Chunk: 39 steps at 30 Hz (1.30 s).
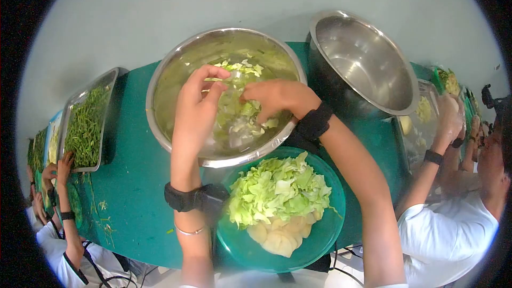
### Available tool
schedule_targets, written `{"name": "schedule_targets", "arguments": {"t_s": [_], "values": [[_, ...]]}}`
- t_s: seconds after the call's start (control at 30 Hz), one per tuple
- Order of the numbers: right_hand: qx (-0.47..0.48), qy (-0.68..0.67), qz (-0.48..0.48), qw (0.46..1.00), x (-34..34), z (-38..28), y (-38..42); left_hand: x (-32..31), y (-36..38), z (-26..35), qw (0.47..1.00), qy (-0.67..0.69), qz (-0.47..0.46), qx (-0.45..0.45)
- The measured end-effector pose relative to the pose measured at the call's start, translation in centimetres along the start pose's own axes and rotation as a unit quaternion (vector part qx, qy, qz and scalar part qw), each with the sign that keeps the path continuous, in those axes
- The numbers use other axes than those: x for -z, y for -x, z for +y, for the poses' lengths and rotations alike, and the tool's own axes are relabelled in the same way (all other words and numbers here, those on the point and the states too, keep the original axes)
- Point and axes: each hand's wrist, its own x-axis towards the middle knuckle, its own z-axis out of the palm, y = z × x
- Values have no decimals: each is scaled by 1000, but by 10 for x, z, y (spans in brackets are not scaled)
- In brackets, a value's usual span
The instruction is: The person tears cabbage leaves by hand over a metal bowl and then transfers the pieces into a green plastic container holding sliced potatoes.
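Note:
My left hand point(196, 109) is raised over the near left side of a large steel basin point(160, 82). Its fingers are bent, with a gap between thumb and forefinger, and nothing shows in them. Deeper inside the basin is my right hand point(280, 98), thumb and fingers apart, at pale green leaf pieces point(242, 68) in water; its fingertips are partly hidden. Below the basin stands a green, see-through plastic bowl point(335, 224). It holds a heap of torn pale green leaves point(280, 189) beside pale, thin round slices point(281, 234).
A second steel basin point(362, 58) leans tilted at the back right. On the green table point(130, 192), a metal tray point(109, 82) of chopped green stems stands left. Another tray point(408, 138) lies right. Co-workers' hands point(450, 120) work at both sides.

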Motion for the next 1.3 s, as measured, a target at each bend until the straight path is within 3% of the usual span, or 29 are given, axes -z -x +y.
{"name": "schedule_targets", "arguments": {"t_s": [0.07, 0.17, 0.27, 0.57, 0.77, 0.87, 0.97, 1.07, 1.17, 1.27, 1.3], "values": [[-36, 12, -25, 999, 5, -2, -9, 0, 1, 1, 1000, -3, -2, 4], [-3, -15, 42, 999, 10, -5, -10, 0, 0, 2, 1000, -12, 2, 7], [-34, -28, 35, 998, 19, -15, -11, 0, -1, 2, 1000, -26, 0, 18], [59, -32, 203, 977, 21, -20, -17, -2, 1, -9, 997, -78, 13, -8], [44, -30, 218, 975, 26, -27, -10, -2, 2, -4, 994, -107, 2, 0], [67, -135, 150, 977, 31, -21, 1, -2, 3, -9, 996, -87, -7, 0], [30, 19, 41, 999, 34, -9, 13, -3, 4, -11, 997, -76, -7, -5], [42, 74, 67, 994, 35, -10, 13, -3, 3, -12, 998, -66, -8, -7], [33, -79, 16, 996, 42, -21, 10, -2, 1, -11, 998, -56, -1, -14], [-5, -97, -170, 981, 50, -37, 10, -3, 2, -10, 999, -53, -7, -7], [-22, -60, -153, 986, 50, -37, 9, -2, 2, -9, 998, -60, -15, -1]]}}
